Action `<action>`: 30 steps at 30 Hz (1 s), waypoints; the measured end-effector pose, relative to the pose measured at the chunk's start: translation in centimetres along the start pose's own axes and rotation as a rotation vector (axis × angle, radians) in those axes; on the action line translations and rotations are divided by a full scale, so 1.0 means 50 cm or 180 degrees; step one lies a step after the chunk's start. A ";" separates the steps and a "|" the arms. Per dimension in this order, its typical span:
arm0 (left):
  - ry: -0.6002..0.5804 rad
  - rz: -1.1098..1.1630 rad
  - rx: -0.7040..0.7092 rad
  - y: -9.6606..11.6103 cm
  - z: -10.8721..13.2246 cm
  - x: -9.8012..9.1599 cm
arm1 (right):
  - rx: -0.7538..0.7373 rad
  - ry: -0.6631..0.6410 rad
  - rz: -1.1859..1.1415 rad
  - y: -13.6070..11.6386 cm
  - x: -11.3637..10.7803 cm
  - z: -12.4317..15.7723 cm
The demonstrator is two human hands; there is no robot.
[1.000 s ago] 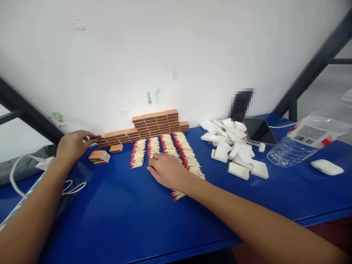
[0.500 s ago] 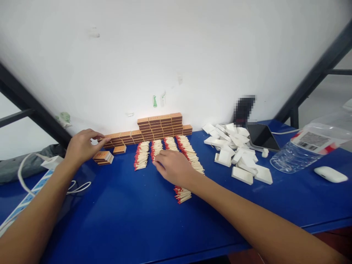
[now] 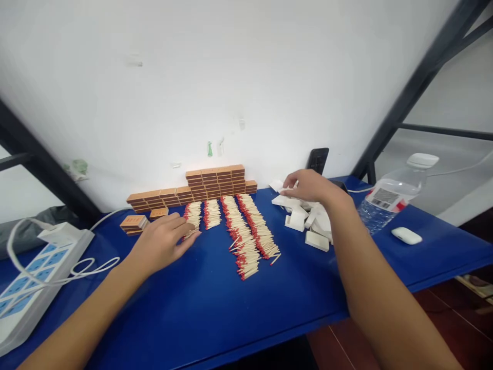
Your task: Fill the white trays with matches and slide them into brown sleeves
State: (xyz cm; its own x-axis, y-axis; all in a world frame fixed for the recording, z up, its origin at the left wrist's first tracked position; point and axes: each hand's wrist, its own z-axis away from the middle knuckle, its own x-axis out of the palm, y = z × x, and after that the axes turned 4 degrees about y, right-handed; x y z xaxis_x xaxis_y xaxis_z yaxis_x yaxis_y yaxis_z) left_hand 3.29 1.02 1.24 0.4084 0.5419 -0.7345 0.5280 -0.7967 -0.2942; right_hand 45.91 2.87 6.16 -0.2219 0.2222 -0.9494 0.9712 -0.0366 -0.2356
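Observation:
Rows of red-tipped matches (image 3: 246, 231) lie on the blue table (image 3: 185, 303). My left hand (image 3: 164, 241) rests low over the table, fingers stretched toward the near end of the leftmost match row (image 3: 192, 217), holding nothing. My right hand (image 3: 308, 186) reaches over the heap of white inner trays (image 3: 306, 221) at the right, fingers curled and touching a tray at the top of the heap. Orange matchbox sleeves (image 3: 215, 181) are stacked against the wall, and a small stack of sleeves (image 3: 133, 223) lies just left of my left hand.
A white power strip (image 3: 34, 272) with cables lies at the left. A water bottle (image 3: 389, 198), a white earbud case (image 3: 406, 236) and a dark phone (image 3: 318, 159) leaning on the wall are at the right. Black frame bars slant on both sides.
My left hand left the sleeve stack by the wall and came down to the leftmost match row. My right hand lifted off the matches and swung right onto the white trays.

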 end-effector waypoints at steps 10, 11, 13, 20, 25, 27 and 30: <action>-0.0213 0.0064 -0.0372 -0.057 0.028 0.002 | 0.0090 -0.0516 0.0732 -0.007 0.100 -0.031; -0.0229 0.0068 -0.0386 -0.058 0.029 0.001 | 0.0105 -0.0496 0.0768 -0.007 0.102 -0.031; -0.0250 0.0053 -0.0402 -0.060 0.031 -0.001 | 0.0132 -0.0412 0.0822 -0.006 0.100 -0.030; -0.0136 -0.0043 -0.0419 -0.061 0.030 -0.007 | 0.0051 0.0299 0.0946 -0.039 0.066 -0.014; 0.0171 -0.0080 -0.0438 -0.029 0.022 -0.004 | -0.1125 0.1016 0.0355 -0.161 0.072 0.040; 0.0230 -0.0037 -0.0464 -0.007 0.015 -0.010 | -0.1685 0.0733 0.0204 -0.228 0.093 0.076; 0.0074 0.0390 -0.0423 0.026 0.001 -0.028 | -0.2478 0.0032 0.0235 -0.314 0.133 0.130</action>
State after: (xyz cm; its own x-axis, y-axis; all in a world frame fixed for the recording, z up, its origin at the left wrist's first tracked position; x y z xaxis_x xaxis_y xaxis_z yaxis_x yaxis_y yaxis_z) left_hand 3.37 -0.81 1.86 0.4921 0.4502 -0.7451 0.5662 -0.8156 -0.1189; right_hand 28.60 -1.41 2.17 -0.1573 0.2548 -0.9541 0.7657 0.6416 0.0452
